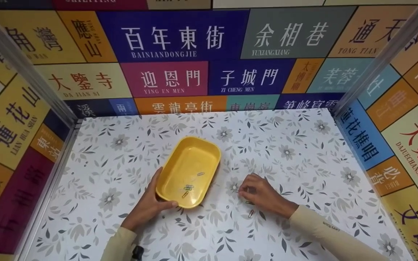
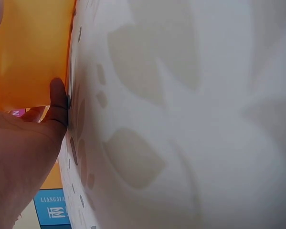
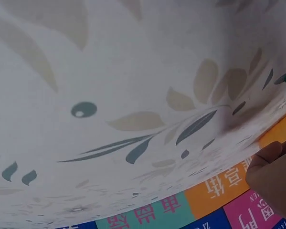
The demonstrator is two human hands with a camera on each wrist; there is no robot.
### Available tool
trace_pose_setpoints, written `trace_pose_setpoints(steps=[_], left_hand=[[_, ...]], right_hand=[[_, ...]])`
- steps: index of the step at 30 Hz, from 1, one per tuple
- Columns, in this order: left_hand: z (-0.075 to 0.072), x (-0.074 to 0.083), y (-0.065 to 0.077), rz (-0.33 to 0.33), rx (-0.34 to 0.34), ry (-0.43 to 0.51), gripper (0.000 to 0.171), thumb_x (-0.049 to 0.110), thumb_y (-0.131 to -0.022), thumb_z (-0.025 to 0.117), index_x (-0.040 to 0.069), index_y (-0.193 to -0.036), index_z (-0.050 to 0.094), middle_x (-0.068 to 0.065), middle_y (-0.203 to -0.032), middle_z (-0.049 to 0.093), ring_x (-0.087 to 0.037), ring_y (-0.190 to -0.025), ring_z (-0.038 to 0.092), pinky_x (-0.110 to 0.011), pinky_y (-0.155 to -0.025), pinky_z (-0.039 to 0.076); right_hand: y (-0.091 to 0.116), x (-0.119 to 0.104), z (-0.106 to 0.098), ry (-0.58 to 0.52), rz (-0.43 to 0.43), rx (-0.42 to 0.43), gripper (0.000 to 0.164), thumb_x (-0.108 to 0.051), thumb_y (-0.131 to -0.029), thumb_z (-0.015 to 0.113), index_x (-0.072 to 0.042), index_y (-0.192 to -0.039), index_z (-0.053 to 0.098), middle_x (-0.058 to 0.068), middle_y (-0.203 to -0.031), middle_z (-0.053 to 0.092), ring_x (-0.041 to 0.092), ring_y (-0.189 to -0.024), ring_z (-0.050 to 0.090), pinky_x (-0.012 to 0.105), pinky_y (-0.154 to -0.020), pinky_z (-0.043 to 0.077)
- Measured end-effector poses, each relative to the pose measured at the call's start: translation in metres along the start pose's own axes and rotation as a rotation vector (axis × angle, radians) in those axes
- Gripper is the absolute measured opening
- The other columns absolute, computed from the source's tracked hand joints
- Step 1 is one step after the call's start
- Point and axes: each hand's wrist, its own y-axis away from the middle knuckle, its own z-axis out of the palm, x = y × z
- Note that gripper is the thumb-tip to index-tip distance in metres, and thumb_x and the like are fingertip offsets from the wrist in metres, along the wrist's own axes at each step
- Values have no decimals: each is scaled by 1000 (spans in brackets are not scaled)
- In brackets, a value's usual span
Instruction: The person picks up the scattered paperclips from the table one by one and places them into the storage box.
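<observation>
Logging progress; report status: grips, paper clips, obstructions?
Left grip on yellow tray. Right grip pinched near loose paper clips, contents unclear. More clips inside tray. Nothing seen blocking tray's opening.

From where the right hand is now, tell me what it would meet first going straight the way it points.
The right hand would probably meet the near side of the yellow tray, though the hand's height is unclear and it might pass above.
</observation>
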Motion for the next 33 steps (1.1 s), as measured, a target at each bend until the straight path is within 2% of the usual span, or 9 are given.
trace_pose_setpoints(steps=[10, 16, 20, 29, 33], left_hand=[[-2, 1, 2, -37, 11, -8, 138, 34, -77, 101, 34, -178, 7, -7, -185, 13, -36, -169, 13, -65, -134, 1], [-3, 2, 1, 1, 9, 23, 135, 32, -79, 100, 32, -179, 10, -4, -184, 19, -33, -168, 19, -63, -134, 5], [-2, 3, 1, 18, 11, 13, 134, 31, -79, 100, 31, -179, 11, -7, -184, 18, -35, -168, 17, -63, -134, 4], [0, 5, 1, -18, 13, -33, 137, 33, -78, 101, 30, -179, 9, -6, -185, 13, -37, -169, 11, -66, -133, 1], [1, 4, 0, -8, 12, -24, 137, 34, -77, 101, 30, -179, 9, -5, -185, 13, -37, -169, 11, -65, -134, 1]], right_hand=[[-22, -4, -6, 0, 61, -64, 12, -1, -94, 84, -13, -92, 81, -4, -91, 72, 19, -91, 63, 32, -83, 52], [-35, -11, -14, 52, 88, -98, 11, -3, -95, 84, -12, -91, 81, -6, -91, 70, 17, -91, 62, 39, -82, 55], [-40, -13, -16, 71, 108, -124, 8, -2, -95, 84, -9, -92, 82, -7, -91, 70, 16, -92, 61, 43, -83, 55], [-48, -12, -15, 89, 68, -143, 8, 0, -92, 84, -8, -90, 81, -5, -89, 69, 19, -91, 61, 37, -83, 53], [-54, -13, -17, 83, 54, -146, 10, -2, -93, 84, -10, -90, 81, -4, -89, 69, 19, -90, 61, 38, -82, 54]])
